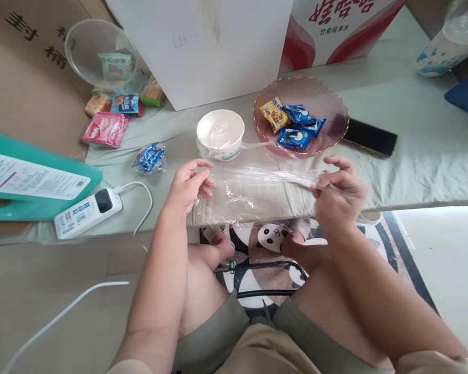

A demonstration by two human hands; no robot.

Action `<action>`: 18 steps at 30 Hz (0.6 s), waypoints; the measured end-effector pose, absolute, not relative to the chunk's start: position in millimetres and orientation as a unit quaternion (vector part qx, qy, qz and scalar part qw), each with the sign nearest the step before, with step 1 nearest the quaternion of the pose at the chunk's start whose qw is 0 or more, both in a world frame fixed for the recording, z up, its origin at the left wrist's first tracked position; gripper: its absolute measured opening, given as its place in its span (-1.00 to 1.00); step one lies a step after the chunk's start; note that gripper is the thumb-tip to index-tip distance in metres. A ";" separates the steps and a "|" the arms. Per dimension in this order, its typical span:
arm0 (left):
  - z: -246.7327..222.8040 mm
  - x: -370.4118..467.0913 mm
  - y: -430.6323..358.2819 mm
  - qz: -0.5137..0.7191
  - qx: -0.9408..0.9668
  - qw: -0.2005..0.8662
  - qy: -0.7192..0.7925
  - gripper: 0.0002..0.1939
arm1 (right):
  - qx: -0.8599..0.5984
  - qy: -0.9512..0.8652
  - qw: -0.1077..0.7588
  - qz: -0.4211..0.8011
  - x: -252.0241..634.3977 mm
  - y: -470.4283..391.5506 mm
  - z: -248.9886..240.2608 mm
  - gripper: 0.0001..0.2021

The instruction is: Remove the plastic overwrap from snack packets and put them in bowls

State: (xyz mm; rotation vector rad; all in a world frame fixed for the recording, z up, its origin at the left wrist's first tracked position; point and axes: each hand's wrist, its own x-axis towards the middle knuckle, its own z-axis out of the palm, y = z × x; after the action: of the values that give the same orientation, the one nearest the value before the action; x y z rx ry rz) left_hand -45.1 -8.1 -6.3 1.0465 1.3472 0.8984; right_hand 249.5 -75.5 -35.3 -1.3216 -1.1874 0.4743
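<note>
A sheet of clear plastic film (257,176) stretches between my two hands over the front edge of the cloth-covered surface. My left hand (190,186) is closed on the film's left end, thumb near the fingertips. At the other end my right hand (340,193) pinches the film between thumb and fingers. Just behind the film stands a white paper bowl (220,134), with some clear plastic in and around it. Behind my right hand, a pink glass plate (325,98) holds blue packets (295,138) and a yellow packet (275,115).
A film-wrapped blue bundle (151,158) lies left of the bowl. Further left are snack packets (106,129), a clear tub (101,57), a power strip (89,212) with a cable, and a green jug (35,176). A phone (369,138) lies right of the plate; boxes (206,52) stand behind.
</note>
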 end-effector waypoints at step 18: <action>0.2 -45.2 -2.9 0.347 0.364 0.600 0.623 -0.73 | -0.626 -0.322 0.466 0.536 241.0 -71.0 -26.7 -0.72</action>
State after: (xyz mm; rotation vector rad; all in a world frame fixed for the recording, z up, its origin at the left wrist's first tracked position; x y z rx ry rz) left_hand -45.2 -2.9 0.2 0.8441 1.4438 0.8035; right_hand 241.0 -71.0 -26.7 -1.5362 -0.7914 1.3168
